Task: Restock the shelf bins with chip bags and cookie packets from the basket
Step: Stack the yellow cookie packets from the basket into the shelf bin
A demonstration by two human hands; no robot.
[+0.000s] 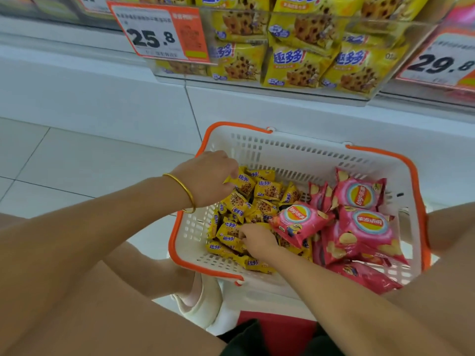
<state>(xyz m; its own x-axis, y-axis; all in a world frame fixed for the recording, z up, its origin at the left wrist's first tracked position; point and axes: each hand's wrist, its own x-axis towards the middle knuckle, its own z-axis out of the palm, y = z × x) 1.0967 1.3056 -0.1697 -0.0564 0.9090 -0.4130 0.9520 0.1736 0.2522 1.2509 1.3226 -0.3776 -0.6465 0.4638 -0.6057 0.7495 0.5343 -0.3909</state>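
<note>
Cookie packets [267, 191] fill the basket's [295, 150] left half, chip bags [367, 227] its right. The left hand [205, 178] pinches a cookie packet [241, 181] by the basket's far wall; the right hand [257, 238] digs among packets, grip unclear.

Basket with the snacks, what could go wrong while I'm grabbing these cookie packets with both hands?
1. Your left hand pinches cookie packets close to the basket rim; loose ones might fall on the floor.
2. Your right hand grips packets right beside a chip bag lying over the pile; it could get crushed.
3. The shelf bin already looks well filled, so added packets may slide out.
</note>
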